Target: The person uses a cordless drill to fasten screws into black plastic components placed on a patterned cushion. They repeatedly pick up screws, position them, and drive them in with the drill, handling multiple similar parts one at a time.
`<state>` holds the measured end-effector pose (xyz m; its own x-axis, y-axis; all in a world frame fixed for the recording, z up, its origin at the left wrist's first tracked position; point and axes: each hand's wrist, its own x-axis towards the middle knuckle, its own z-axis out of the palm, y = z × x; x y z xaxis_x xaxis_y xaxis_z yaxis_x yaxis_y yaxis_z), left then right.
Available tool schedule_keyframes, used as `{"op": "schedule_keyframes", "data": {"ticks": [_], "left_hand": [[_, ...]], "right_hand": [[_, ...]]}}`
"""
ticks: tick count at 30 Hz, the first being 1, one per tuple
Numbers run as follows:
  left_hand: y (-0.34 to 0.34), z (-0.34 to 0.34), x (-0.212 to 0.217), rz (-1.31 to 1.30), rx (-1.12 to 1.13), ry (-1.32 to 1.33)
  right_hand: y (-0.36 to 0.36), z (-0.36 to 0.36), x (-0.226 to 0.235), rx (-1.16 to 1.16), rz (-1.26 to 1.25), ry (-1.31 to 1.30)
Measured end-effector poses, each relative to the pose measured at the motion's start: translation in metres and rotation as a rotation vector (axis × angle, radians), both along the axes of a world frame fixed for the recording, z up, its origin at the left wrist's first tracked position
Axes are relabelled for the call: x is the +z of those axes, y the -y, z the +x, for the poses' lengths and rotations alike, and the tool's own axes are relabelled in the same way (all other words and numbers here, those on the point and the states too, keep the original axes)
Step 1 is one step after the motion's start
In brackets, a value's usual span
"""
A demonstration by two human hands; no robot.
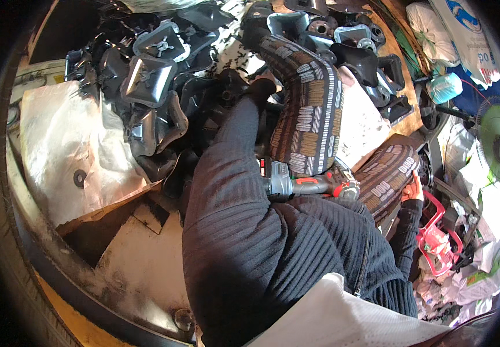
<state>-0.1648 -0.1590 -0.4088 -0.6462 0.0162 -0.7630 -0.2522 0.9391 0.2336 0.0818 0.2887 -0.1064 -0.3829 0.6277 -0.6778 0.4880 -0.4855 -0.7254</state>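
Observation:
My left arm in a dark ribbed sleeve stretches up to the pile of black moulded parts (148, 81). At its end my left hand (261, 88) looks dark and lies against the parts; its fingers are hidden among them. My right hand (413, 189) is beside my right knee (397, 165), bare fingers stretched along the patterned trouser leg, with no held thing visible. Across my lap lies a cordless power tool (313, 185) with a grey and red body; neither hand is on it. The parts are glossy, cup-shaped pieces, some with a squarish rim.
A crumpled pale sheet (59, 150) with a small black ring (80, 178) on it lies at the left. More black parts (360, 63) sit beyond my leg. On the right are a green fan (499, 147), a pink plastic frame (435, 240), a light-blue roll (445, 88) and white bags.

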Motion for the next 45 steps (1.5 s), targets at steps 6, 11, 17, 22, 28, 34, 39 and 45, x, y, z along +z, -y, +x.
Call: {"op": "schedule_keyframes", "data": {"ticks": [6, 11, 17, 22, 28, 34, 39, 45], "left_hand": [[0.004, 0.04, 0.001, -0.059, -0.035, -0.037], [0.055, 0.089, 0.023, 0.197, -0.521, 0.079], [0.095, 0.133, -0.009, 0.077, -0.473, 0.039], [0.137, 0.153, -0.081, -0.089, -0.475, -0.124], [0.18, 0.17, 0.068, 0.614, -0.214, -0.383], [0.138, 0.108, 0.337, 0.156, 0.168, -1.245], [-0.027, 0.027, 0.326, 0.832, 0.061, -0.689], [-0.181, -0.023, 0.176, 0.58, -0.202, -0.352]], "right_hand": [[-0.025, 0.021, -0.011, -0.056, 0.037, -0.027], [-0.054, 0.041, -0.018, 0.014, -0.008, -0.132], [-0.077, 0.044, -0.037, 0.59, -0.404, -0.647], [-0.067, 0.056, -0.038, 0.451, -0.108, -0.451], [-0.074, 0.121, -0.051, -0.306, -0.028, 0.004], [-0.125, 0.17, -0.102, -0.11, 0.633, 0.162], [-0.184, 0.127, -0.114, -0.05, 0.692, 0.341], [-0.216, 0.08, -0.128, 0.194, 0.885, 0.644]]}}
